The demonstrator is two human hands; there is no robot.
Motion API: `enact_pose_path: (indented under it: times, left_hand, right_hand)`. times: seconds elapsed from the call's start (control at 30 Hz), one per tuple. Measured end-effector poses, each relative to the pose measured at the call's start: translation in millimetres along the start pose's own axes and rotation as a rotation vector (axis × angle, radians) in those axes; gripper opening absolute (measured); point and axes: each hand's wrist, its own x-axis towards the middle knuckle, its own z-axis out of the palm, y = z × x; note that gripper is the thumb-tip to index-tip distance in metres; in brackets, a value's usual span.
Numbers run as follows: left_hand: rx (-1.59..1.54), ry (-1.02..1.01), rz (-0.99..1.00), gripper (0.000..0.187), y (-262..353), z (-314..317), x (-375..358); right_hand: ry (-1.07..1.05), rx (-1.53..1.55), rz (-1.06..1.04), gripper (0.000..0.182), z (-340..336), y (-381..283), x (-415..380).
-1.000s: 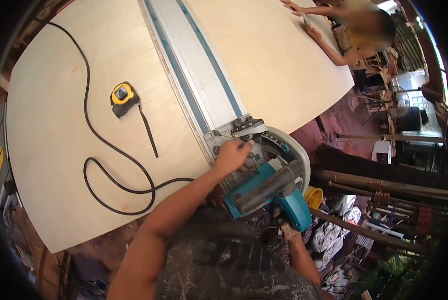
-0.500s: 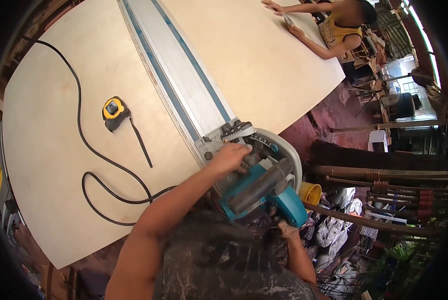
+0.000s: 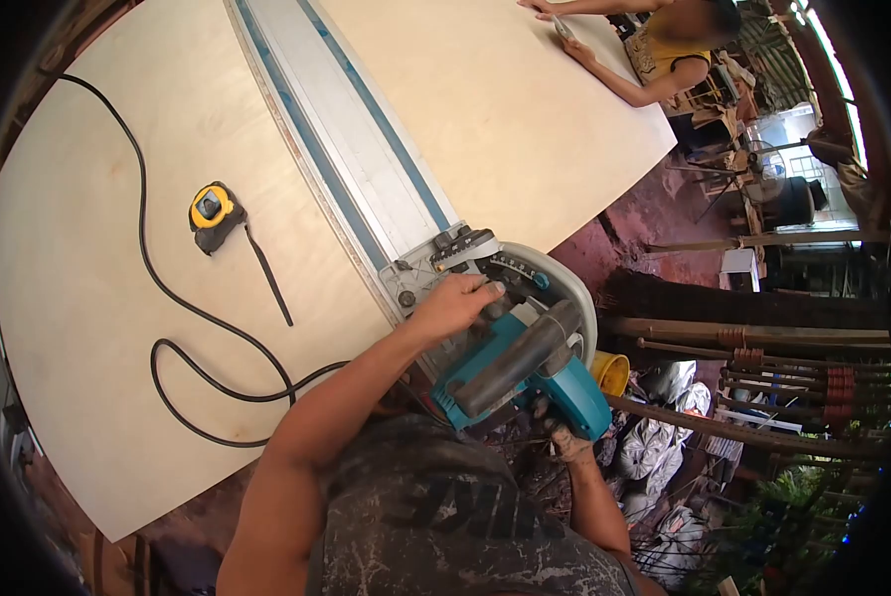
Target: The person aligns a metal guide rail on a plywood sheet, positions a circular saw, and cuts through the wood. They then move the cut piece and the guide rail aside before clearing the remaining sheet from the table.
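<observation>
At the board edge, left grip clamps the saw, right grip unclear, open floor beyond

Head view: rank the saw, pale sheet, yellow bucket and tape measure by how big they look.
1. Pale sheet
2. Saw
3. Tape measure
4. Yellow bucket, partly hidden and seemingly farther off, so smallest only in appearance.

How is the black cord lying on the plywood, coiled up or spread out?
Spread out: the black cord runs in loose curves across the plywood sheet, with one wide, open loop.
</observation>
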Motion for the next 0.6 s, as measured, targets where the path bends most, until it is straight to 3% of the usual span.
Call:
enact_pose_path:
  times: [0.07, 0.17, 0.27, 0.43, 0.6]
  left_hand:
    - [0.222, -0.036, 0.114, 0.036, -21.3, -9.6, 16.5]
    - [0.241, -0.054, 0.076, 0.031, -23.4, -13.4, 19.1]
    - [-0.243, -0.061, -0.144, 0.031, 4.0, -3.1, -0.2]
    - [-0.282, -0.095, -0.161, 0.029, -0.7, -2.9, 2.4]
    - [-0.28, -0.072, -0.168, 0.025, 10.7, 1.1, -2.4]
  right_hand:
    - [-0.009, 0.009, -0.011, 0.055, 4.2, -4.2, 4.0]
    - [-0.013, -0.076, -0.07, 0.059, 28.6, -25.7, 18.1]
    - [-0.019, -0.189, -0.189, 0.062, 35.6, -27.7, 25.9]
    - [0.098, 0.036, 0.048, 0.057, 35.3, -36.6, 15.5]
    - [0.081, -0.353, -0.149, 0.048, 38.3, -37.1, 22.9]
